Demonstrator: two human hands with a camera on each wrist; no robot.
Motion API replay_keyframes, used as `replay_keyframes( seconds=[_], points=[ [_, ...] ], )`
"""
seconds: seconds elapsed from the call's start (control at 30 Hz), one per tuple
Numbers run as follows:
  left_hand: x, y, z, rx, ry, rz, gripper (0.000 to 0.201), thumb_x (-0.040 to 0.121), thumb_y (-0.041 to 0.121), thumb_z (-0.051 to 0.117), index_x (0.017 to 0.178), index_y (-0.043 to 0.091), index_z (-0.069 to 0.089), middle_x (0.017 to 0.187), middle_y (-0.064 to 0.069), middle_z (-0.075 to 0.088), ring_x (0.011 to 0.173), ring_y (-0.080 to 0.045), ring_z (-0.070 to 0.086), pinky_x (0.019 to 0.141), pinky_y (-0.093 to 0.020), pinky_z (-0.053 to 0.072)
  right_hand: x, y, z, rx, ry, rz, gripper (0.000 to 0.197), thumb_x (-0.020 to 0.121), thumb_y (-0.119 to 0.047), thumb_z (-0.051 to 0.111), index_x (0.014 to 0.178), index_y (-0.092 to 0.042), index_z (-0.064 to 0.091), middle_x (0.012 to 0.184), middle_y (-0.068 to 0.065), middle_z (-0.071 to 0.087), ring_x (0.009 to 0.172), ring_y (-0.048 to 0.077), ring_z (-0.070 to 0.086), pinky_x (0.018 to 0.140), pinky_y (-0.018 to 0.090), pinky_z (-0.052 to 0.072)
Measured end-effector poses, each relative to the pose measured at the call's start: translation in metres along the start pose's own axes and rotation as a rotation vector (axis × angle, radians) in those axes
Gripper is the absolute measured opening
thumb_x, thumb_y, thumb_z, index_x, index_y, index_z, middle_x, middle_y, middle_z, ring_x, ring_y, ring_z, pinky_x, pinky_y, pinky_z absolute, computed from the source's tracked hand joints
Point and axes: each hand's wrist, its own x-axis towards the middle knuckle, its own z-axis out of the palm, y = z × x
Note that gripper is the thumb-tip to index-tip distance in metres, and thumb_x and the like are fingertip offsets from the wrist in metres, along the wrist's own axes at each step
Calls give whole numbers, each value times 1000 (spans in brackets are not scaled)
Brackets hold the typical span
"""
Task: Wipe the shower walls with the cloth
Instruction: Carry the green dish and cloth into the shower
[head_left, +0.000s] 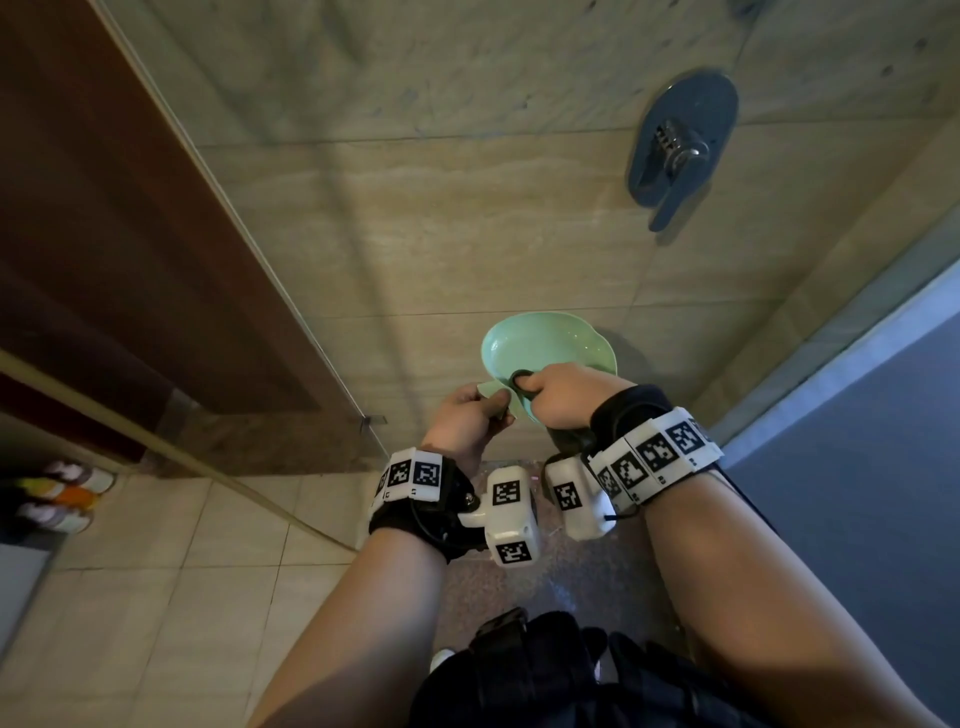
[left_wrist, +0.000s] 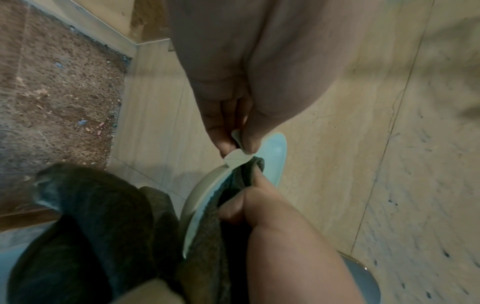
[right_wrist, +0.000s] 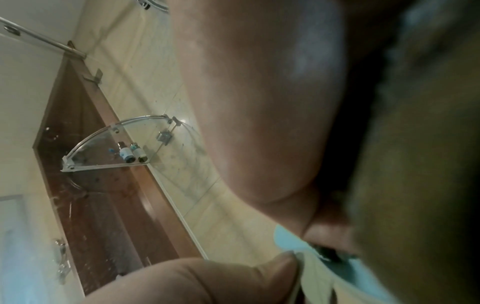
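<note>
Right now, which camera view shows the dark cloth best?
The left wrist view: the cloth is gripped by the right hand and drapes over the green basin's rim. The head view shows only a small dark bit. In the right wrist view it is a dark blur.

Bare tiled wall (head_left: 415, 234) lies open ahead of me — only the shower valve (head_left: 678, 145) juts out, upper right; glass panel (head_left: 218, 208) hems my left.

Beige stone-look wall tiles (head_left: 467, 218), dim light. Metal mixer valve (head_left: 680, 145) on wall, upper right. Brown wooden door (head_left: 130, 249) left. Speckled brown shower floor (left_wrist: 57, 98); pale floor tiles (head_left: 171, 561) outside. Glass corner shelf (right_wrist: 111, 144) carrying two small bottles (right_wrist: 133, 153).
</note>
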Motion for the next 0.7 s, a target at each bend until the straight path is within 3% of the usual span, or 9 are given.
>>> replay_keyframes(
  seconds=[0.2,0.33,0.53,0.7],
  points=[
    [1,4,-8,-29,35,5,21,94,-6,49,77,4,55,68,-7,51,57,-13,47,55,-17,49,5,-2,0,67,44,17,52,97,-18,34,146,-34,35,133,9,54,109,28,58,96,37,49],
    [2,3,-9,-42,33,-3,18,94,-6,47,82,2,56,69,-6,54,60,-14,48,55,-16,49,10,-6,2,10,22,-11,43,96,-18,36,136,-25,50,126,9,58,105,26,57,93,35,49],
    [10,-4,-22,-99,75,-30,26,94,-5,51,69,6,51,55,-2,49,52,-12,49,60,-21,48,15,2,-2,153,146,17,55,94,-19,37,146,-36,35,143,4,46,115,25,53,98,36,46],
    [30,-25,-38,-162,135,-70,22,94,-4,51,74,5,54,56,-3,52,54,-13,51,59,-24,48,31,12,16,285,247,35,57,91,-20,42,146,-36,35,134,6,54,110,26,56,94,37,48]
  ],
)
